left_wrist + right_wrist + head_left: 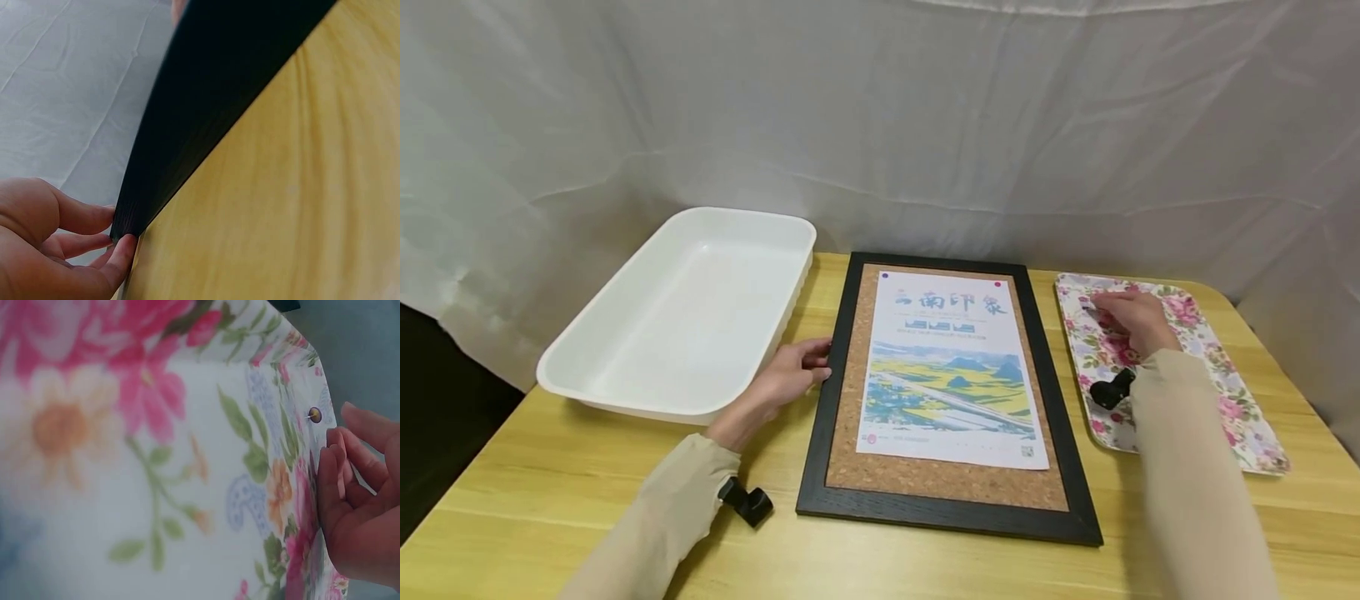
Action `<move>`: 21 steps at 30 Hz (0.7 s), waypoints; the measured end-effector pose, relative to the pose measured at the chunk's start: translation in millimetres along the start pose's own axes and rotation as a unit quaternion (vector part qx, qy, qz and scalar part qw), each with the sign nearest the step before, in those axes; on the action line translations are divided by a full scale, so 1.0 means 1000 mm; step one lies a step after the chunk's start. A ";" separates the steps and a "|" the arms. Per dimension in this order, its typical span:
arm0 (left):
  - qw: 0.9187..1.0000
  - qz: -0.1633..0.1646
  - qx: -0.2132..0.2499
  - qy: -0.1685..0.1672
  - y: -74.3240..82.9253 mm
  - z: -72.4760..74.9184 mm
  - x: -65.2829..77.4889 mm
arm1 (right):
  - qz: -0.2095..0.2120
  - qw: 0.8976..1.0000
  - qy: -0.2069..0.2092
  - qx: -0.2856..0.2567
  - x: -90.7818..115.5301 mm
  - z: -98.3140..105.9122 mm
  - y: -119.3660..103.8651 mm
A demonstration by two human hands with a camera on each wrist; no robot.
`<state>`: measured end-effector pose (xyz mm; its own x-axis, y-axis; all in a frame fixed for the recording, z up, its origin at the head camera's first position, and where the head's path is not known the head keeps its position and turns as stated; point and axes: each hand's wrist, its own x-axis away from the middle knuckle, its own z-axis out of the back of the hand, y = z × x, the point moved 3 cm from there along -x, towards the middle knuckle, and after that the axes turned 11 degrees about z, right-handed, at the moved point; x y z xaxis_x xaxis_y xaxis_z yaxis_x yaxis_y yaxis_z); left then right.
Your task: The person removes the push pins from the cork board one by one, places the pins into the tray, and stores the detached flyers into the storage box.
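Observation:
A black-framed corkboard [962,493] lies on the table with a printed landscape poster [951,375] on it. Purple and red pushpins mark the poster's upper left and right corners. My left hand [782,379] touches the board's left side; in the left wrist view, its thumb and fingertips [127,247] rest against the black frame [187,112]. Over the flowered tray [1232,408] is my right hand [1135,321], fingers bent. In the right wrist view, a purple pushpin [315,415] sits just beyond its fingertips, and nothing shows held between them.
A large white plastic tub [677,308] stands left of the board, its near right corner close to my left forearm. Behind everything hangs a pale grey cloth [880,125]. Black wrist cameras [748,502] are strapped over both sleeves.

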<state>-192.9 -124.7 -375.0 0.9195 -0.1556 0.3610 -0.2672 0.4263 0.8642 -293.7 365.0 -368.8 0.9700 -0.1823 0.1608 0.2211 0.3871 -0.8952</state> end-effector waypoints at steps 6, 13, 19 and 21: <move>1.000 0.000 0.004 0.003 0.000 -0.003 -0.002 | -0.005 0.999 0.011 -0.051 0.003 0.005 -0.004; 1.000 -0.004 0.005 0.002 0.001 -0.003 -0.002 | 0.095 0.995 -0.023 -0.012 -0.002 -0.013 -0.025; 1.000 0.003 0.006 0.008 -0.002 -0.001 -0.003 | 0.166 0.983 -0.074 0.009 -0.015 -0.047 -0.025; 1.000 0.004 0.005 0.009 -0.002 -0.001 -0.003 | 0.171 0.981 -0.082 0.026 -0.008 -0.061 -0.031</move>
<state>-194.4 -124.2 -378.0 0.9221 -0.1357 0.3624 -0.2784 0.4179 0.8648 -314.4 299.2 -367.9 0.9906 0.1129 -0.0777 -0.1205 0.4471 -0.8863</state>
